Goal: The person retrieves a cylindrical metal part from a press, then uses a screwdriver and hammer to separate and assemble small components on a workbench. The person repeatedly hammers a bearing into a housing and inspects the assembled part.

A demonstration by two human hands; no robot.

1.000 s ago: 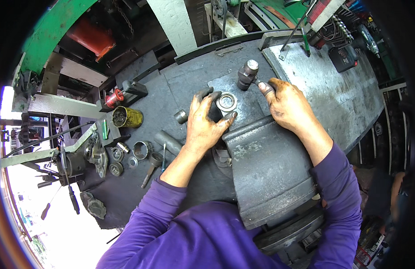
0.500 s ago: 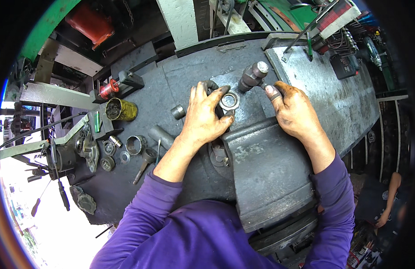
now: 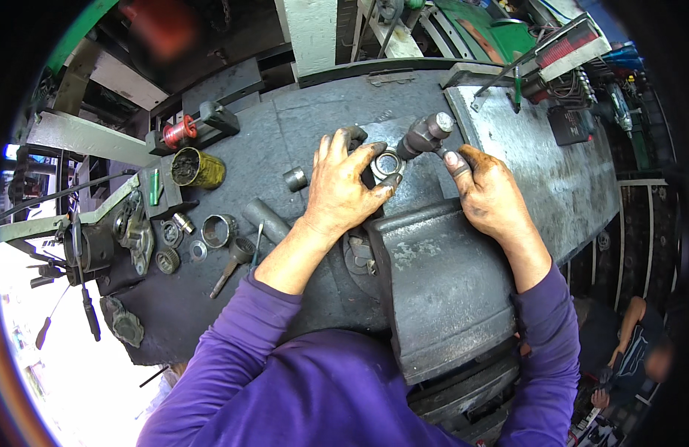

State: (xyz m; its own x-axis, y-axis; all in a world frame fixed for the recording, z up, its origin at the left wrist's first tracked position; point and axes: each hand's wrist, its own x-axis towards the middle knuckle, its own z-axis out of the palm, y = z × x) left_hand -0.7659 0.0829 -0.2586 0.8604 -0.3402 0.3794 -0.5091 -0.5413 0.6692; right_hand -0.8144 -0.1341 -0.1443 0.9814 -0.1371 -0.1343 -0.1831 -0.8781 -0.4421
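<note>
My left hand (image 3: 340, 185) is closed around a ring-shaped metal part (image 3: 388, 165), thumb on its near side and fingers on its far side. The ring lies on or just above the grey bench, beyond the vise. In my right hand (image 3: 490, 192) is a hammer (image 3: 425, 137), gripped close to the head; most of the handle is hidden by the fist. The hammer's head is right beside the ring, over its far right edge. A big dark vise (image 3: 449, 279) stands between my forearms.
Left on the bench lie a short metal sleeve (image 3: 294, 179), a round bar (image 3: 265, 219), a metal cup (image 3: 218, 230) and several gears and rings. A yellow can (image 3: 198, 168) stands behind them. A bright metal plate (image 3: 531, 171) covers the right side. Another person (image 3: 627, 343) is at lower right.
The hammer head has come down and tilted closer to the ring. My left hand stays around the ring. The whole view has shifted slightly.
</note>
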